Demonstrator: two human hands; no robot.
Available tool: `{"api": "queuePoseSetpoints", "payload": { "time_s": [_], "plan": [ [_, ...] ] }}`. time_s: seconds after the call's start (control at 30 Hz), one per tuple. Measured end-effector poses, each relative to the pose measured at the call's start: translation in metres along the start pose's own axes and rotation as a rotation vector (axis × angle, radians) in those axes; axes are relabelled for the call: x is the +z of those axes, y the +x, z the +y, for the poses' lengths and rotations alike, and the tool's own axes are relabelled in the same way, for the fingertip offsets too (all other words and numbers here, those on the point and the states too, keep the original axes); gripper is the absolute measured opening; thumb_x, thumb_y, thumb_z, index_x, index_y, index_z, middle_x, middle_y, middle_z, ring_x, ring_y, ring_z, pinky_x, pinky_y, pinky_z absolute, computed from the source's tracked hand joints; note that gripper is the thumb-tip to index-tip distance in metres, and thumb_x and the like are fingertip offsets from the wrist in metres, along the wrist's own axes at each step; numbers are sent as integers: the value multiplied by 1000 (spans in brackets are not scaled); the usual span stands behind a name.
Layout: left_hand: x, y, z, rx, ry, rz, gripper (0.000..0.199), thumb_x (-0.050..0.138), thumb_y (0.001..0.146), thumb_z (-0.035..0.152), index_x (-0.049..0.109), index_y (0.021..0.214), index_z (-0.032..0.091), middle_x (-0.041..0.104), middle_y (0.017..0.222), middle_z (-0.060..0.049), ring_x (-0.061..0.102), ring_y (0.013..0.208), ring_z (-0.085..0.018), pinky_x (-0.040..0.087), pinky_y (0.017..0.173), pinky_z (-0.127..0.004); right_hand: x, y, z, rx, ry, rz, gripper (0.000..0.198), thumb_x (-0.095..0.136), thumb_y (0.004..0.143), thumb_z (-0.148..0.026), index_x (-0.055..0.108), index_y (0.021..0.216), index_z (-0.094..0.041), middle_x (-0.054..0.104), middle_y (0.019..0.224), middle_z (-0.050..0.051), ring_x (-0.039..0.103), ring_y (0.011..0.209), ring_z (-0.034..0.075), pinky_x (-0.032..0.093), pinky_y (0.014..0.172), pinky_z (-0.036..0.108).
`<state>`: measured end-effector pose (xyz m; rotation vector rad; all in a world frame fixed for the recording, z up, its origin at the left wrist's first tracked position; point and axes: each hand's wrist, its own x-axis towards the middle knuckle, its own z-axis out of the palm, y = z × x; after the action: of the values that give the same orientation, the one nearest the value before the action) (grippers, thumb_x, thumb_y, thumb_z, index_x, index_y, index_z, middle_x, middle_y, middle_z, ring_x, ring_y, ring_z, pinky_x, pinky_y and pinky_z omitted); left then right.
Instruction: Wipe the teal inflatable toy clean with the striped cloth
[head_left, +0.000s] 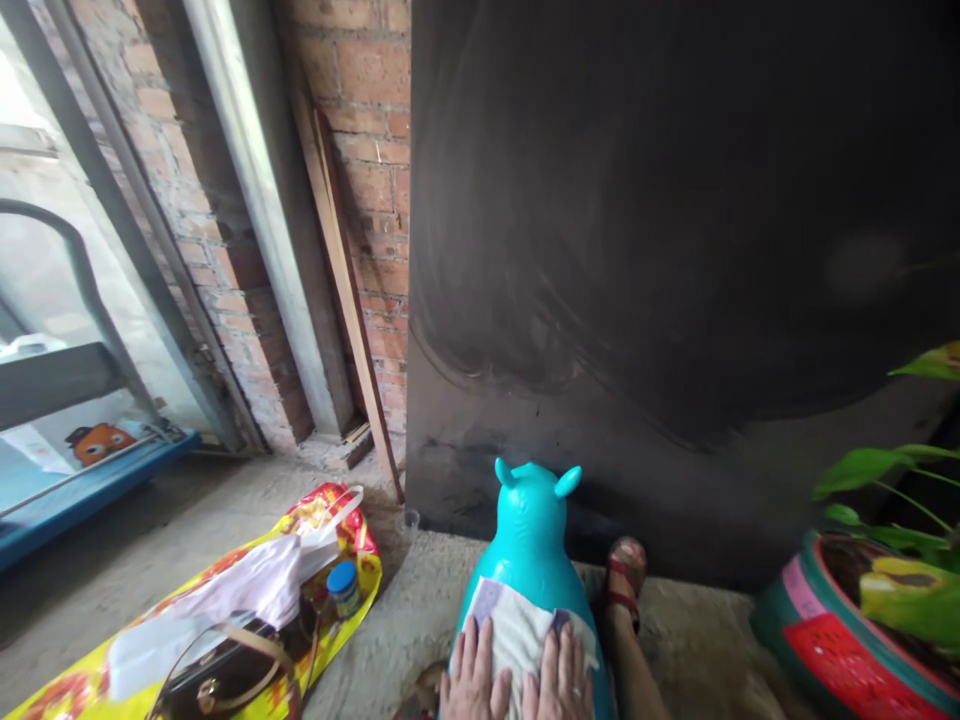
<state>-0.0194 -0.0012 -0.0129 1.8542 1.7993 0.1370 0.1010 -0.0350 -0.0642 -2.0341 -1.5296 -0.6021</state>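
A turquoise inflatable animal toy (531,515) with two small ears stands in front of me at the bottom middle, facing the dark board. A white cloth (517,628) with purple corners lies spread over its back. Flat on the cloth's left part rests my left hand (474,678), fingers stretched out. My right hand (556,682) lies beside it on the right part, also flat, with a ring on one finger. Both hands press on the cloth from above without gripping it. The rear of the toy is hidden under the hands and beyond the lower edge.
A large dark board (637,250) leans at a brick wall (367,70). A sandalled foot (626,580) is right of the toy. At right stands a potted plant (814,610). Left, a yellow mat (97,665) bears a bag (225,665) and blue-lidded jar (343,588). A blue cart (82,510) stands farther left.
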Motion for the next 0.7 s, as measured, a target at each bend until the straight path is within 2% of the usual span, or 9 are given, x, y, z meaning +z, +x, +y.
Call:
{"api": "queuePoseSetpoints", "payload": {
  "time_s": [0.07, 0.13, 0.27, 0.33, 0.43, 0.53, 0.6, 0.7],
  "plan": [
    [-5, 8, 5, -8, -4, -2, 62, 39, 86, 36, 28, 145, 23, 19, 156, -5, 22, 144, -26, 33, 110, -50, 8, 22, 0, -24, 47, -2, 73, 35, 92, -34, -7, 150, -15, 49, 135, 25, 52, 120, 40, 44, 89, 60],
    [-13, 17, 13, -26, -11, -12, 61, 38, 87, 35, 27, 145, 22, 20, 156, -6, 23, 144, -26, 34, 110, -49, 16, 48, -1, -38, 99, 2, 71, 34, 92, -31, -4, 150, -17, 39, 144, 23, 45, 127, 39, 45, 90, 59],
    [-33, 38, 35, -104, -3, -69, 60, 32, 90, 32, 19, 147, 17, 13, 158, -9, 17, 146, -25, 28, 113, -50, 21, 96, -6, -111, 204, 60, 70, 34, 92, -27, -1, 150, -14, 7, 156, 17, 20, 141, 36, 46, 96, 56],
    [-40, 50, 45, -101, -10, -66, 60, 28, 92, 33, 15, 148, 16, 9, 159, -9, 12, 147, -24, 24, 116, -48, 15, 119, -5, -186, 206, 76, 69, 36, 92, -25, 1, 150, -13, 3, 157, 16, 15, 142, 35, 45, 99, 53],
    [-45, 69, 56, -45, -77, -28, 61, 23, 93, 33, 12, 149, 14, 7, 159, -8, 8, 147, -24, 18, 118, -47, 0, 164, 0, -366, 129, 54, 70, 44, 91, -25, 8, 150, -13, 12, 157, 14, 16, 143, 33, 40, 106, 50],
    [-49, 88, 64, 38, -237, 2, 62, 20, 93, 35, 12, 150, 13, 9, 160, -7, 7, 147, -23, 13, 119, -48, -14, 225, 0, -555, 111, -45, 75, 53, 89, -38, 17, 149, -10, 20, 155, 15, 16, 143, 33, 30, 113, 51],
    [-52, 98, 68, 92, -370, 48, 64, 19, 93, 39, 10, 150, 12, 12, 160, -7, 9, 147, -20, 11, 121, -43, -16, 265, -6, -572, 149, -150, 80, 56, 85, -48, 27, 145, -5, 27, 152, 18, 20, 141, 34, 27, 114, 51],
    [-54, 105, 72, 123, -519, 135, 65, 19, 93, 42, 11, 150, 11, 17, 159, -7, 14, 146, -16, 10, 121, -33, -11, 302, -20, -541, 205, -285, 69, 58, 80, -56, 52, 130, -8, 52, 135, 17, 42, 129, 33, 37, 108, 47]
  ]
}}
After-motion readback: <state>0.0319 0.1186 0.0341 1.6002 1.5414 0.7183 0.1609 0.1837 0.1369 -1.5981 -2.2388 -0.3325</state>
